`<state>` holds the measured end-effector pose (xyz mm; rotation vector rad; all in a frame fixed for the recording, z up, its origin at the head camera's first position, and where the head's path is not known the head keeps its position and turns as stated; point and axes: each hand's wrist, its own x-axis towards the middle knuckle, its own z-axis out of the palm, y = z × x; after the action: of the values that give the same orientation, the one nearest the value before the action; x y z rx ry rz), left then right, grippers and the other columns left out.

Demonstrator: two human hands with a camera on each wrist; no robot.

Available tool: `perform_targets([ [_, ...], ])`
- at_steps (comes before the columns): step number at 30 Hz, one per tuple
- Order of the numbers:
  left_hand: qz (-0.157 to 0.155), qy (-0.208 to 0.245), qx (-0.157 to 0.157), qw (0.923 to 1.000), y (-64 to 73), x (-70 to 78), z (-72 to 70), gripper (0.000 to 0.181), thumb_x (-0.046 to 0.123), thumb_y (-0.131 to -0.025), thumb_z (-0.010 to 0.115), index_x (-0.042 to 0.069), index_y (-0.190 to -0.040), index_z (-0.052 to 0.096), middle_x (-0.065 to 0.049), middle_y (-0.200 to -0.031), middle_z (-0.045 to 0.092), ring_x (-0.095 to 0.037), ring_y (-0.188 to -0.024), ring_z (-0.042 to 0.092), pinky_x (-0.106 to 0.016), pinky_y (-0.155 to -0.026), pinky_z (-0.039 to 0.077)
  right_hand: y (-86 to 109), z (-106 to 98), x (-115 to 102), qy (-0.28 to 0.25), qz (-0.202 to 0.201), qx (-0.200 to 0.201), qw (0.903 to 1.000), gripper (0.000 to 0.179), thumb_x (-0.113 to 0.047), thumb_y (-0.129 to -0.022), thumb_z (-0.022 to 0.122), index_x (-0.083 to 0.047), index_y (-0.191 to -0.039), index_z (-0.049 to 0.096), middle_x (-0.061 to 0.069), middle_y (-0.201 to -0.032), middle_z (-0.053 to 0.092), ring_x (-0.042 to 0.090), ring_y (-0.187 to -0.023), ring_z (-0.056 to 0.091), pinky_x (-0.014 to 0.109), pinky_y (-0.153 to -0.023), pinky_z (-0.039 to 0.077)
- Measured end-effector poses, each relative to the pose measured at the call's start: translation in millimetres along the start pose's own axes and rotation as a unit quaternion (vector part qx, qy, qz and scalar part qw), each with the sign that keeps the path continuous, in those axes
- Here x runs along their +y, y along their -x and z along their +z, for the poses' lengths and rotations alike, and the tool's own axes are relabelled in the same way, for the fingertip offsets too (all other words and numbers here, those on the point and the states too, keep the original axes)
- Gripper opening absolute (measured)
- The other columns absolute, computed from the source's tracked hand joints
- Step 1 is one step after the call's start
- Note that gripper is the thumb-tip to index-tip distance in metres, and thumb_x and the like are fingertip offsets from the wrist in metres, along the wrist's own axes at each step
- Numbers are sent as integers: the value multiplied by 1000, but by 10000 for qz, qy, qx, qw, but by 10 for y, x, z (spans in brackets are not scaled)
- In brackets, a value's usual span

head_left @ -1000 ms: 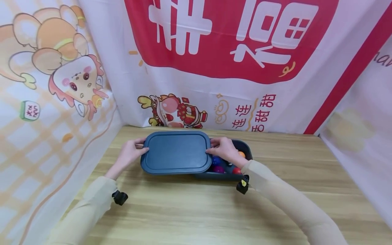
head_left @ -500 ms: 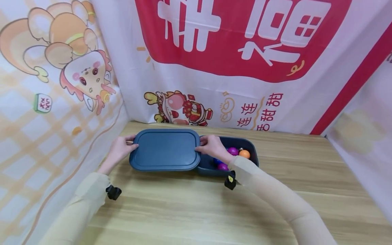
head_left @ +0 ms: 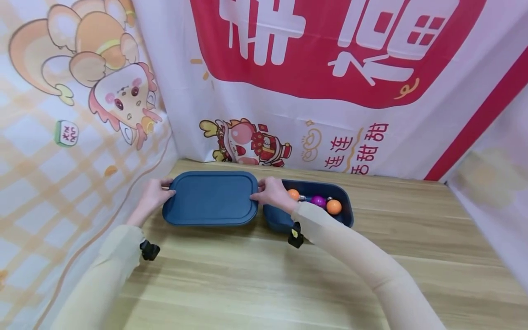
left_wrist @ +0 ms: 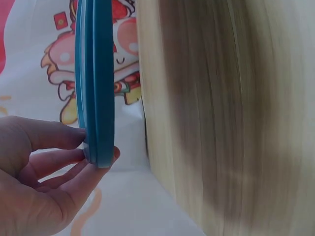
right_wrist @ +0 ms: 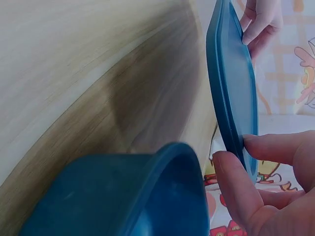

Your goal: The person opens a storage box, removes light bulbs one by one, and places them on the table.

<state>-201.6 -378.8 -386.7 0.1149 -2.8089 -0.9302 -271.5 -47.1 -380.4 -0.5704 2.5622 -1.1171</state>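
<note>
A dark blue rounded-rectangle lid is held level above the table, left of the matching box. My left hand pinches its left end between thumb and fingers, as the left wrist view shows up close. At the opposite end my right hand pinches the lid's edge, thumb on top and fingers beneath. The uncovered dark blue box stands on the table under my right forearm. Inside it lie an orange ball, a purple ball and another orange ball with a metal-looking end; my forearm hides part of the inside.
The wood-grain table extends in front of the lid and box. A white printed cloth hangs close behind them, and another patterned cloth stands along the left side. A small black device is strapped to each wrist.
Both hands have carried the lid leftward, off the box, and a gap now shows between them. More of the box's inside and its balls has come into view. The head view has shifted slightly.
</note>
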Motion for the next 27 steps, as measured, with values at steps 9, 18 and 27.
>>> perform_targets([
  [9, -114, -507, 80, 9986, -14, -132, -88, 44, 3, -87, 65, -17, -126, 58, -36, -114, 65, -49, -107, 65, -57, -96, 51, -123, 197, -101, -37, 373, -179, 9991, 25, -20, -89, 75, 0, -99, 67, 21, -96, 74, 32, -89, 74, 17, -56, 47],
  [18, -238, -786, 167, 9965, -42, -356, -2, 39, 0, -85, 60, -17, -120, 62, -36, -111, 66, -49, -106, 64, -56, -91, 52, -216, 402, -169, 227, 471, -373, 9979, 23, -18, -88, 76, 4, -93, 70, 24, -97, 75, 35, -90, 74, 17, -54, 44],
  [27, -276, -732, 79, 9969, -66, -485, 90, 38, -2, -83, 60, -19, -117, 62, -36, -109, 67, -49, -104, 64, -55, -91, 52, -293, 651, -114, 216, 911, -481, 9944, 25, -13, -87, 77, 6, -100, 68, 17, -87, 75, 28, -81, 77, 29, -71, 62],
])
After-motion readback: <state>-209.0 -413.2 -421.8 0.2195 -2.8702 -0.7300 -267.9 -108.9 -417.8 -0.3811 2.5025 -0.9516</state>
